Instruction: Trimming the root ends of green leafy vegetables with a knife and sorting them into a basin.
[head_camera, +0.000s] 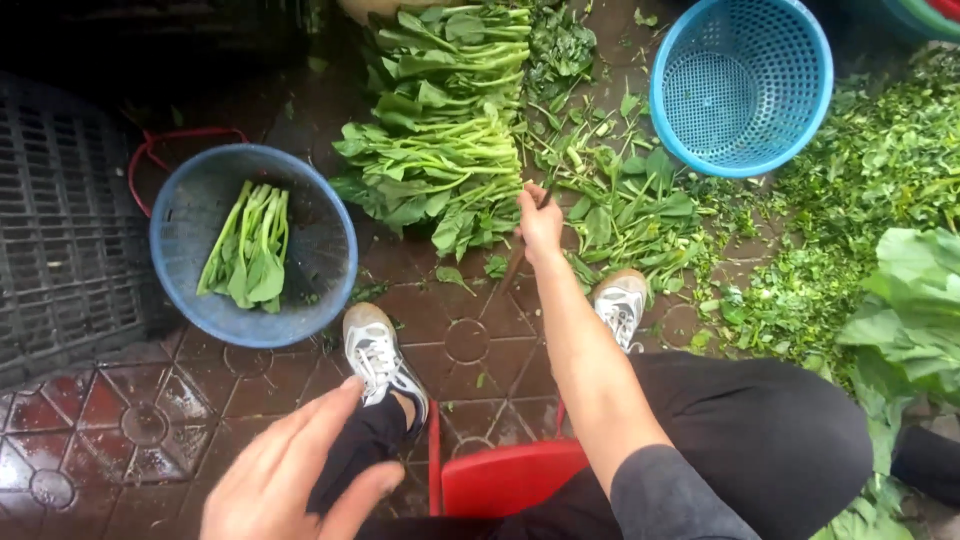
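Leafy greens (445, 130) lie stacked at twelve o'clock on the wet floor (130, 420), stems aligned for trimming. Right hand (540, 222) clenches a thin knife (518, 262) beside them. Left hand (290, 470), spread and holding nothing, hovers at seven o'clock below the blue basin (320, 240).

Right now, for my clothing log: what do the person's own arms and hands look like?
Both hands, left and right, are bare: no gloves, rings or watch show. The right forearm is uncovered, with a dark grey sleeve pushed up near the elbow. The left arm is out of view.
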